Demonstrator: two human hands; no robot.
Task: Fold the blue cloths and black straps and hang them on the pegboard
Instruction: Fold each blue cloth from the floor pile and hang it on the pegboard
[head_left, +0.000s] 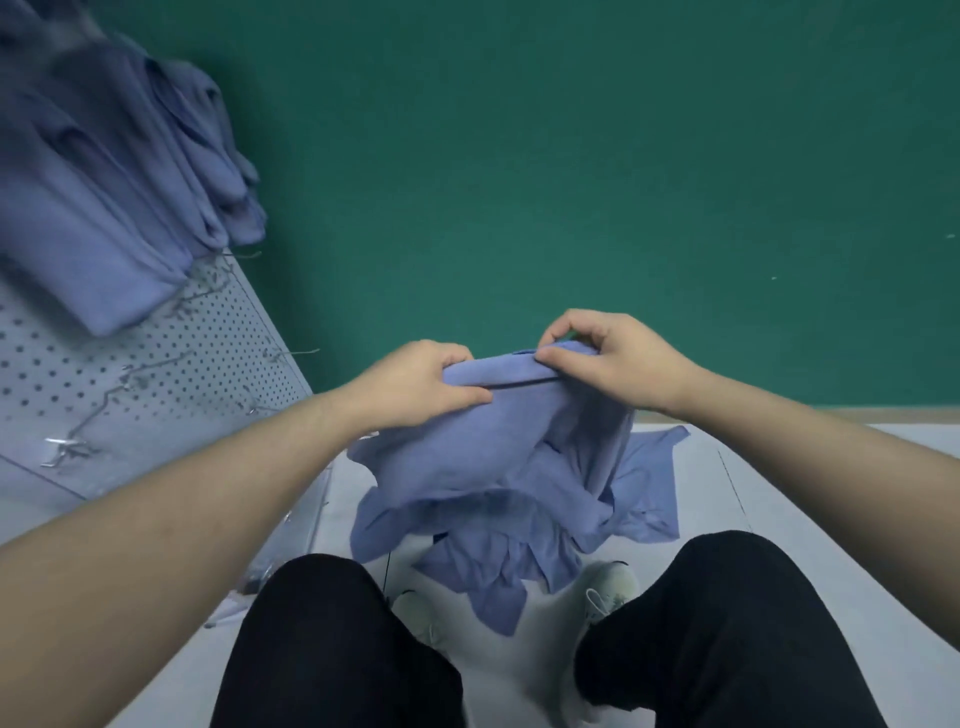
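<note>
I hold a blue cloth up in front of me over the floor. My left hand grips its upper left edge with curled fingers. My right hand pinches the top edge on the right between thumb and fingers. The cloth hangs down crumpled below both hands. More blue cloths lie in a heap on the floor beneath it. Several folded blue cloths hang on the white pegboard at the left. A thin black strap shows under the heap.
Metal hooks stick out of the pegboard's lower part. A green wall stands behind. My knees in black trousers and white shoes are at the bottom, on a pale floor.
</note>
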